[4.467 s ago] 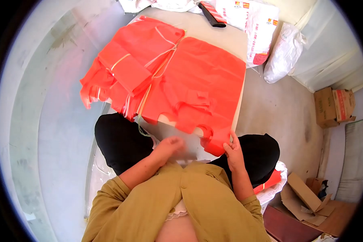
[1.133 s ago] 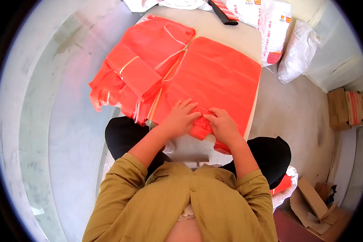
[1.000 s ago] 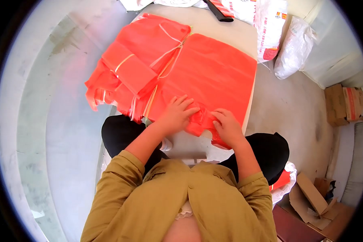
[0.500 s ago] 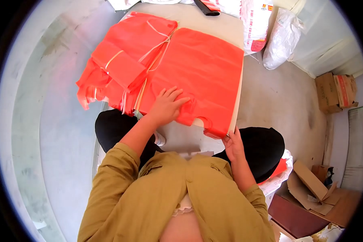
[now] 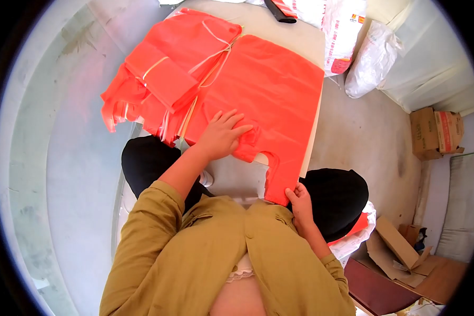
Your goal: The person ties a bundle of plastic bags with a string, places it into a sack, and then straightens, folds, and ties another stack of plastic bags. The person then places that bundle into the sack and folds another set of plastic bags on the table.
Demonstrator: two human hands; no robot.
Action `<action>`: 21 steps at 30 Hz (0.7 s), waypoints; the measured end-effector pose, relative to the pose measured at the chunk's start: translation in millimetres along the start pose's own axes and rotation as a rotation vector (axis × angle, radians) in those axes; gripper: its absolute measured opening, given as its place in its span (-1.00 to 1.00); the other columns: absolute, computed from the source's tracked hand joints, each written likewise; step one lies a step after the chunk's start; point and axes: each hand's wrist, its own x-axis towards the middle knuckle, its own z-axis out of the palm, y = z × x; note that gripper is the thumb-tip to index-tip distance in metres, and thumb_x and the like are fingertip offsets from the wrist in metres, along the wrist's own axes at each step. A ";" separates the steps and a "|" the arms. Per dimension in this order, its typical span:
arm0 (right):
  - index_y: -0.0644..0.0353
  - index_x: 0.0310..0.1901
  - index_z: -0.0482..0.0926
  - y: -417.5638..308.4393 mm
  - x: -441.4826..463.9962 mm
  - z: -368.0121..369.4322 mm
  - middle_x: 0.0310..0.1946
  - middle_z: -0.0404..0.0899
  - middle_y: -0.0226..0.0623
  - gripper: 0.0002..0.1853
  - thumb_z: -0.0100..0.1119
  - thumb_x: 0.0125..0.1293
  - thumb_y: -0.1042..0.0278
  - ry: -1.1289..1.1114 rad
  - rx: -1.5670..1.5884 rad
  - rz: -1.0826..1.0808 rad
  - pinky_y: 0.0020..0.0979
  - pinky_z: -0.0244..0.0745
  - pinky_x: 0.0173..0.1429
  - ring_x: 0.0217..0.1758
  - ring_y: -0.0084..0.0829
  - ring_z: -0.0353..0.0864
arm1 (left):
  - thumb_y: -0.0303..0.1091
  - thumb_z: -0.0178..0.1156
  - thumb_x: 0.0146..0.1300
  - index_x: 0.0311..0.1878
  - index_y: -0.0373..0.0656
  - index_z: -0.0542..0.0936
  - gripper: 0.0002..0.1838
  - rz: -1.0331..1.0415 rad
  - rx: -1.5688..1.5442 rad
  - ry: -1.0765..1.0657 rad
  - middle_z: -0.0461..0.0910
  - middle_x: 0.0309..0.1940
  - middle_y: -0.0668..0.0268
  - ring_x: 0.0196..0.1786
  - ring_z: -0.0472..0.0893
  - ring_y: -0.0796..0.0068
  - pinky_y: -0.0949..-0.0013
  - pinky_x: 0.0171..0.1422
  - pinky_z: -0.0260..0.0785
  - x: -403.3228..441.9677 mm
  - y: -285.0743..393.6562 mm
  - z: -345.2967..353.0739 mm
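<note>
"Head view: what takes up the middle?"

"A beige desk (image 5: 292, 34), and on it a broad stack of red sheets (image 5: 268, 79). To the left lies a tied red pile (image 5: 192, 39), with a folded red bundle (image 5: 163, 84) on top."

"Where is the broad stack relative to the hands?"

"Under the left hand (image 5: 221, 137) along its near side, and stretching away beyond it. The right hand (image 5: 298, 203) is at the near right corner, where a red strap (image 5: 279, 179) reaches toward the lap."

"And their pose?"

"The left rests palm down, fingers spread, thumb out to the right. The right sits lower, thumb uppermost, pinching the strap's end."
</note>
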 end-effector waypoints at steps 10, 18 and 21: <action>0.30 0.35 0.36 7.5 9.4 3.4 0.08 0.68 -0.20 -0.55 0.15 0.48 0.50 0.077 -0.043 -0.104 -0.38 0.50 0.30 0.12 -0.44 0.65 | -0.37 0.17 0.22 0.29 0.12 0.61 -0.48 -0.003 -0.005 0.021 0.48 0.38 0.15 0.52 0.33 0.02 -0.22 0.55 0.14 -0.9 -0.6 0.7; 0.36 0.04 0.61 0.4 13.5 -4.3 0.01 0.61 -0.32 -0.78 0.24 0.44 0.45 0.125 -0.368 -0.249 -0.47 0.46 0.14 0.01 -0.52 0.57 | -0.35 0.18 0.17 0.31 0.13 0.59 -0.44 -0.006 -0.016 0.011 0.46 0.41 0.15 0.54 0.31 0.05 -0.21 0.58 0.10 -2.1 -2.1 1.7; 0.37 -0.09 0.64 -4.2 11.9 -5.4 -0.09 0.61 -0.36 -0.84 0.26 0.41 0.45 0.221 -0.637 -0.426 -0.48 0.44 0.09 -0.07 -0.54 0.54 | -0.34 0.18 0.18 0.32 0.14 0.59 -0.43 -0.012 -0.015 -0.003 0.45 0.42 0.16 0.55 0.30 0.06 -0.20 0.59 0.09 -2.4 -3.5 3.5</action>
